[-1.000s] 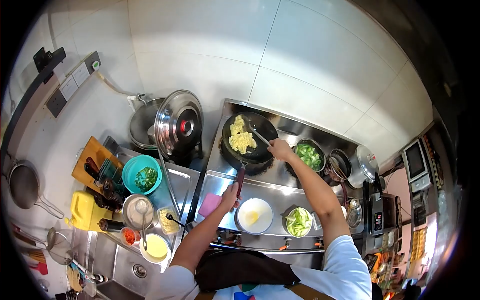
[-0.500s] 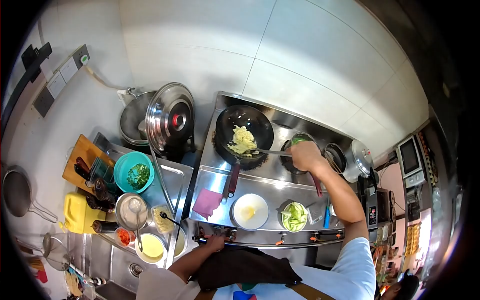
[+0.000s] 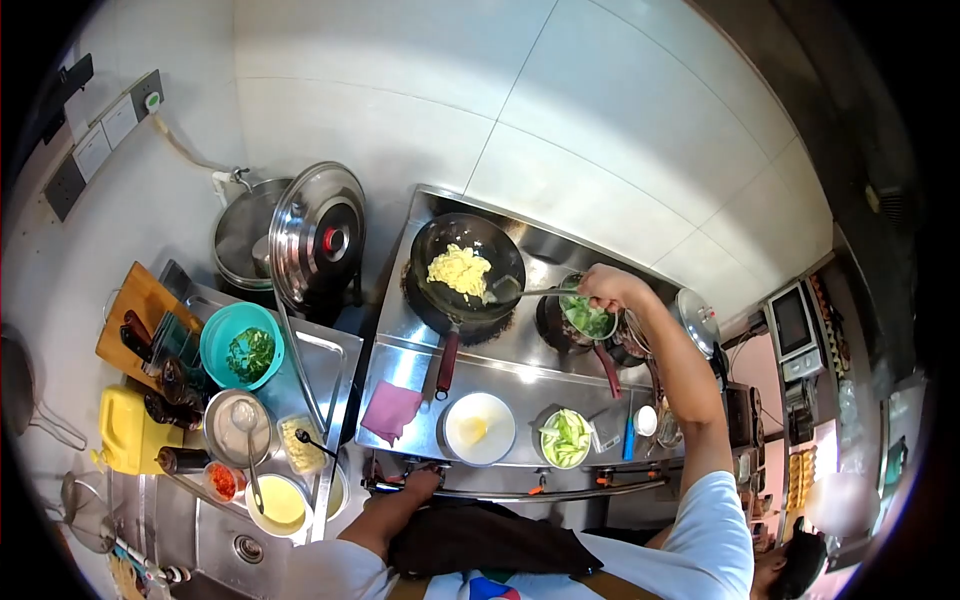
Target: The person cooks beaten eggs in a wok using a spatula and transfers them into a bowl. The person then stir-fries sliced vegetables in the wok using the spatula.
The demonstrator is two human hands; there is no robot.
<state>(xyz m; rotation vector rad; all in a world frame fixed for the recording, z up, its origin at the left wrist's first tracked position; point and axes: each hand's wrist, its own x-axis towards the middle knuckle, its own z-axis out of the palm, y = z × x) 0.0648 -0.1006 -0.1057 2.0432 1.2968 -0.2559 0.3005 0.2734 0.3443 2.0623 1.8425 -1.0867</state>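
My right hand [image 3: 612,287] is closed on the handle of a spatula [image 3: 503,290], whose blade rests inside the black wok [image 3: 490,232] on the stove. Scrambled egg [image 3: 458,270], pale yellow, lies heaped in the wok to the left of the blade. Below my right hand, a pot of green leaves [image 3: 590,318] sits over the second burner. My left hand [image 3: 425,482] is down at the stove's front rail, its fingers closed at a control knob that they partly hide. The wok's dark red handle [image 3: 447,365] points toward me, with no hand on it.
On the stove's front ledge are a purple cloth [image 3: 392,410], a white bowl [image 3: 480,428] with yellow residue, and a bowl of sliced green vegetable [image 3: 566,440]. To the left stand a teal bowl of chopped greens [image 3: 250,352], a yellow jug [image 3: 135,430] and a large lid [image 3: 315,240].
The egg is now gathered in a more compact heap, apart from the spatula blade. My right hand has risen slightly, uncovering more of the leaves. The whole view has shifted slightly.
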